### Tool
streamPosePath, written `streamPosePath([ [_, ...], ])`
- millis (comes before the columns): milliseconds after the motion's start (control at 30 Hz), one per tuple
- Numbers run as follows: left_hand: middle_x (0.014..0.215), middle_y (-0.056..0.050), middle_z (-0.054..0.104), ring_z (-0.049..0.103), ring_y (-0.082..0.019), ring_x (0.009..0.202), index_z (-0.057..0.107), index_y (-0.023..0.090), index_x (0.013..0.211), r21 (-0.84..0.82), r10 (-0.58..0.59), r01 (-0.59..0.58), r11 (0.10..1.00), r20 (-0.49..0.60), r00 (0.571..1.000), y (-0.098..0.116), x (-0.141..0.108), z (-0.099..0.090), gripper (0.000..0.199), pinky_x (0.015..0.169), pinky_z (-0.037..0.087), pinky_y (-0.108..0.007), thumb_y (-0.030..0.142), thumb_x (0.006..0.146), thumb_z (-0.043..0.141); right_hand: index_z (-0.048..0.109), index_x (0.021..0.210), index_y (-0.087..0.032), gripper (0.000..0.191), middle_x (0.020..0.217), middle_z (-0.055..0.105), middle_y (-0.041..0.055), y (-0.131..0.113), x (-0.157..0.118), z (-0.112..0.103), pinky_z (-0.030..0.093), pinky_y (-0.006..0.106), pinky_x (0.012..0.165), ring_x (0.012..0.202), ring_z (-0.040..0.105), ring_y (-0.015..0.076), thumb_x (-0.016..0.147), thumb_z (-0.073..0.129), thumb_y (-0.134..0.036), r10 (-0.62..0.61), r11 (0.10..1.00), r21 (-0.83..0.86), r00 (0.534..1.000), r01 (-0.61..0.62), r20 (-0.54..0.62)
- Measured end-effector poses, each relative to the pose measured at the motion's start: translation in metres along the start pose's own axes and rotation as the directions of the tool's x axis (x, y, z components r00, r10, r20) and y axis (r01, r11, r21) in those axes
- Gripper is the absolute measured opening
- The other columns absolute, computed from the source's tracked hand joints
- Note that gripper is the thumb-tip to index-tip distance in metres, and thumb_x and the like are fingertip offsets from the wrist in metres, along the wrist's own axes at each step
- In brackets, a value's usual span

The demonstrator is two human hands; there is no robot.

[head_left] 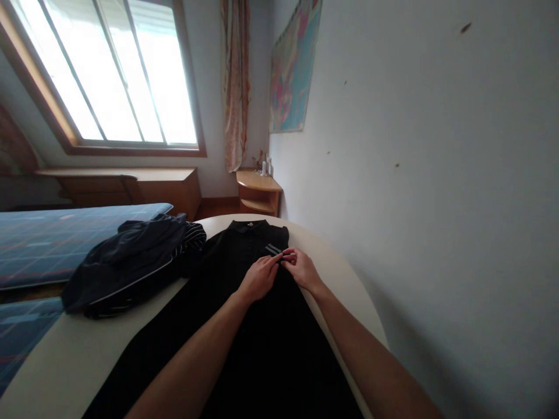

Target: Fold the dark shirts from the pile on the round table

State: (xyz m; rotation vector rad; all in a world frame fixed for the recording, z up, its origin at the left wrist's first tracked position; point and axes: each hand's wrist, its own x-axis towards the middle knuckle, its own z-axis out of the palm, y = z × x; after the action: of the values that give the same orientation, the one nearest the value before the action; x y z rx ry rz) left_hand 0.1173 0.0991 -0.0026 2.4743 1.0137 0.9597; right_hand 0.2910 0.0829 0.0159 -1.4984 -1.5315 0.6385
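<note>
A black polo shirt (236,250) lies spread on a round white table (345,273), its collar at the far edge. Two grey stripes mark its right-hand sleeve. At that sleeve, my right hand (301,266) is closed in a pinch on the cloth. Close beside it, my left hand (261,276) has its fingers bent over the same sleeve, fingertips almost meeting those of the right. The exact grip under the left fingers is partly hidden. The lower part of the black cloth runs toward me beneath both forearms.
A dark blue garment (135,256) with white piping lies heaped at the table's left. Beyond it is a blue plaid mattress (78,233). A wooden desk (170,183) stands under the window, a corner shelf (259,183) in the corner. The white wall (437,203) closes off the right.
</note>
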Motion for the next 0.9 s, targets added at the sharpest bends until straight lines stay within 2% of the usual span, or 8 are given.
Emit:
streamPosePath([
  [100,0.124,-0.007,0.068,0.06,-0.022,0.118,0.061,0.024,0.134,0.011,0.022,-0.022,1.0,0.016,1.0,0.001,0.001,-0.001,0.04,0.106,0.045,-0.039,0.028,0.102,0.037,0.058,0.113,-0.018,0.037,0.106,0.071,0.0059,-0.002,-0.007,-0.001,0.055,0.029,0.078,0.077,0.069,0.0128,0.078,0.067,-0.016,0.011,1.0,0.006,0.995,-0.011,0.101],
  [167,0.123,-0.007,0.069,0.059,-0.023,0.118,0.063,0.022,0.131,0.007,0.02,-0.02,1.0,0.019,1.0,0.001,0.002,-0.001,0.039,0.106,0.045,-0.039,0.028,0.102,0.037,0.058,0.115,-0.018,0.041,0.108,0.069,0.0058,-0.005,-0.014,-0.007,0.053,0.028,0.075,0.074,0.067,0.0124,0.076,0.07,-0.019,0.024,0.998,-0.058,0.991,-0.016,0.131],
  [300,0.125,-0.007,0.069,0.06,-0.022,0.119,0.065,0.019,0.127,-0.01,-0.031,0.031,0.999,0.021,0.999,0.0,0.002,0.0,0.038,0.107,0.044,-0.037,0.028,0.102,0.038,0.059,0.113,-0.018,0.044,0.09,0.069,0.0014,-0.008,-0.029,-0.019,0.048,0.026,0.068,0.073,0.064,0.0142,0.073,0.076,-0.025,0.067,0.974,-0.225,0.986,-0.031,0.155],
  [467,0.131,-0.007,0.066,0.06,-0.022,0.123,0.063,0.019,0.129,-0.019,-0.095,0.095,0.995,0.002,0.995,-0.001,0.002,0.001,0.037,0.11,0.043,-0.036,0.029,0.1,0.041,0.067,0.098,-0.015,0.034,0.072,0.064,-0.0007,-0.013,-0.042,-0.028,0.04,0.024,0.058,0.065,0.058,0.0141,0.071,0.08,-0.03,0.134,0.952,-0.305,0.939,-0.033,0.317],
  [533,0.13,-0.005,0.067,0.061,-0.022,0.123,0.064,0.021,0.128,-0.061,-0.143,0.142,0.988,-0.014,0.99,-0.002,0.004,-0.001,0.036,0.109,0.044,-0.035,0.031,0.1,0.044,0.066,0.105,-0.013,0.038,0.068,0.061,-0.002,-0.019,-0.046,-0.029,0.039,0.024,0.054,0.06,0.055,0.0129,0.074,0.079,-0.032,0.16,0.968,-0.241,0.907,-0.068,0.389],
  [600,0.126,-0.004,0.07,0.063,-0.022,0.12,0.067,0.023,0.124,-0.116,-0.195,0.188,0.975,-0.044,0.98,-0.004,0.007,-0.004,0.033,0.107,0.046,-0.034,0.033,0.1,0.046,0.061,0.121,-0.01,0.052,0.067,0.057,-0.0035,-0.027,-0.049,-0.029,0.039,0.023,0.051,0.056,0.052,0.0116,0.078,0.075,-0.035,0.163,0.986,-0.112,0.872,-0.125,0.461],
  [733,0.117,-0.003,0.074,0.067,-0.021,0.113,0.072,0.022,0.114,-0.168,-0.267,0.245,0.955,-0.117,0.957,-0.011,0.013,-0.015,0.034,0.101,0.05,-0.033,0.034,0.101,0.043,0.044,0.144,-0.011,0.077,0.077,0.058,-0.0027,-0.039,-0.057,-0.022,0.042,0.022,0.049,0.056,0.052,0.0102,0.08,0.075,-0.038,0.054,0.986,0.106,0.837,-0.133,0.545],
  [900,0.103,-0.005,0.077,0.072,-0.022,0.099,0.075,0.021,0.103,-0.165,-0.336,0.311,0.936,-0.156,0.929,-0.021,0.011,-0.025,0.026,0.091,0.055,-0.032,0.038,0.095,0.056,0.042,0.148,-0.015,0.086,0.102,0.063,0.0043,-0.038,-0.064,-0.004,0.047,0.022,0.06,0.069,0.057,0.0108,0.075,0.08,-0.038,-0.018,0.992,0.109,0.779,-0.065,0.627],
])
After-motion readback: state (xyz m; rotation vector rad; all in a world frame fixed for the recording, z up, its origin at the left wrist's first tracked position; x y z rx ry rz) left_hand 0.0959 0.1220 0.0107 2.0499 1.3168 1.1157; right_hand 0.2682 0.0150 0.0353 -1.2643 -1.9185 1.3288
